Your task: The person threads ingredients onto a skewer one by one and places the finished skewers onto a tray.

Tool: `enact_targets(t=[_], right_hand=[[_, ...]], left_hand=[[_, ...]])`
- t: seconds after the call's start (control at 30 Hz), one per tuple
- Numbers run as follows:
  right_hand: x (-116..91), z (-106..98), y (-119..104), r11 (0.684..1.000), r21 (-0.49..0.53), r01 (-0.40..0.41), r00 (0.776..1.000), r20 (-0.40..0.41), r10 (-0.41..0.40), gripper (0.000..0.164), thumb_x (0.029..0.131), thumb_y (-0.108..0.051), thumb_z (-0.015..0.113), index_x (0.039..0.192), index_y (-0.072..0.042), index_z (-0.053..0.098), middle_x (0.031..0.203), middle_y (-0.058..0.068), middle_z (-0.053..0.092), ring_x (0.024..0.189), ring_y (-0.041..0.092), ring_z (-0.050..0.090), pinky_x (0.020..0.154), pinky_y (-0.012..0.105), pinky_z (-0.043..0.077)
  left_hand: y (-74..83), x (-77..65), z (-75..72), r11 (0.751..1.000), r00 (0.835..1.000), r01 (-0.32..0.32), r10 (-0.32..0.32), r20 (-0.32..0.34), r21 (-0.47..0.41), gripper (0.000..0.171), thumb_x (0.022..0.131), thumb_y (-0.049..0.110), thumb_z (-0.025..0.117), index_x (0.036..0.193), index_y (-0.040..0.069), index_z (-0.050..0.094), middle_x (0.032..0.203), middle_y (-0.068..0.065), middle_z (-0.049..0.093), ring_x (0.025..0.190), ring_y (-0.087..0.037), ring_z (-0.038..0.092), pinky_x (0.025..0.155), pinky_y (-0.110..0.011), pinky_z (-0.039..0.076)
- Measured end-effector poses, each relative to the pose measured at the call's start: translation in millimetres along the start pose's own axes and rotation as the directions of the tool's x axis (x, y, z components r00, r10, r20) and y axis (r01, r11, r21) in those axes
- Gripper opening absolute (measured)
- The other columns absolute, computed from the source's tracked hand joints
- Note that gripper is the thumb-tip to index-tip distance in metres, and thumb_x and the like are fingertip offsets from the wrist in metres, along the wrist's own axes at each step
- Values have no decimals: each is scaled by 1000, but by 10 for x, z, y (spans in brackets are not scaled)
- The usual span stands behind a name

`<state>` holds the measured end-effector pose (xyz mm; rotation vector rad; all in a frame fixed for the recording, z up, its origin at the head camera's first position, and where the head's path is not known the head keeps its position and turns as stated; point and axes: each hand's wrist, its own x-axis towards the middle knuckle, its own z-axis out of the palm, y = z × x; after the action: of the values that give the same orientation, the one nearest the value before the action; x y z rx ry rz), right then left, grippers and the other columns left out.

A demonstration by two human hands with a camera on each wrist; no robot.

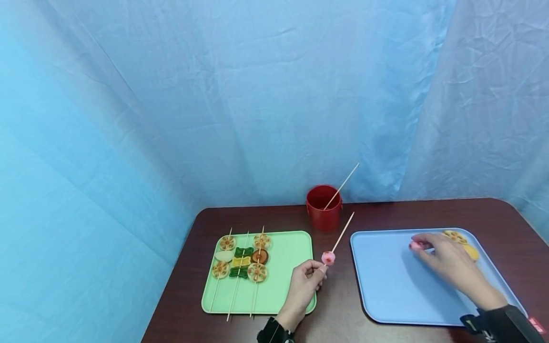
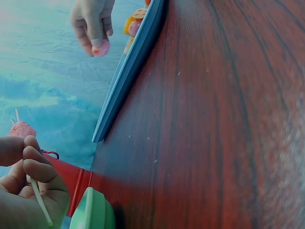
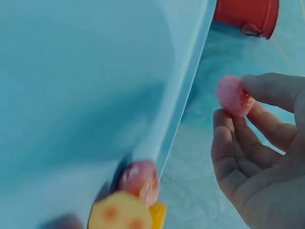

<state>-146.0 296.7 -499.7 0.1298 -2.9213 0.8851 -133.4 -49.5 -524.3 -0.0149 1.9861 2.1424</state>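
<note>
My left hand pinches a thin wooden skewer near its lower part, over the table beside the green tray. One pink toy ball with red patches is threaded on the skewer, just above the fingertips. Over the blue tray, my right hand holds a second pink ball between thumb and fingers. In the right wrist view another pink ball lies on the blue tray, next to a pale yellow spotted slice.
Three loaded skewers lie on the green tray, carrying lotus-like slices, green pieces, a yellow piece, a white piece and a brown round. Behind, a red bucket holds a bare stick.
</note>
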Motion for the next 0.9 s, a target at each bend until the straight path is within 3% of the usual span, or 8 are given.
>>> enact_targets(t=[0.37, 0.5, 0.6, 0.73, 0.9], right_hand=[[-60, 172, -256, 996, 64, 59, 993, -104, -52, 36, 94, -21, 78, 119, 4, 70, 109, 20, 71, 87, 30, 70, 69, 32, 58], [-80, 234, -326, 991, 127, 42, 995, -94, -30, 39, 96, -27, 76, 120, 3, 70, 109, 18, 73, 89, 30, 72, 71, 35, 60], [-86, 260, -379, 981, 194, -19, 998, -57, 31, 46, 97, -36, 74, 124, 2, 69, 112, 18, 73, 95, 31, 73, 74, 37, 60], [-88, 279, -437, 937, 323, -132, 991, 17, 134, 57, 98, -46, 70, 131, 1, 65, 120, 18, 72, 101, 27, 72, 76, 27, 58], [-84, 294, -470, 837, 480, -264, 964, 115, 238, 67, 99, -53, 65, 142, -2, 58, 131, 17, 68, 100, 7, 68, 80, 20, 54]], left_hand=[[-21, -1, 7, 1000, 1000, -3, 3, 11, 4, 24, 98, 8, 68, 102, -15, 65, 75, 0, 61, 63, -9, 50, 57, -19, 41], [-26, -10, 7, 1000, 1000, -4, 4, 20, 4, 22, 98, 9, 68, 101, -13, 66, 75, 0, 61, 64, -9, 50, 57, -20, 41], [-25, -23, 8, 1000, 1000, 0, -1, 23, 14, 21, 97, 9, 68, 100, -12, 66, 75, 0, 62, 63, -10, 51, 56, -20, 41], [-29, -41, 12, 999, 999, 0, -2, 43, 37, 21, 96, 9, 68, 98, -12, 67, 74, 1, 61, 62, -9, 50, 55, -20, 40], [-46, -53, 15, 997, 996, 1, -7, 83, 76, 21, 95, 10, 69, 97, -11, 67, 72, 0, 62, 59, -9, 49, 52, -20, 39]])
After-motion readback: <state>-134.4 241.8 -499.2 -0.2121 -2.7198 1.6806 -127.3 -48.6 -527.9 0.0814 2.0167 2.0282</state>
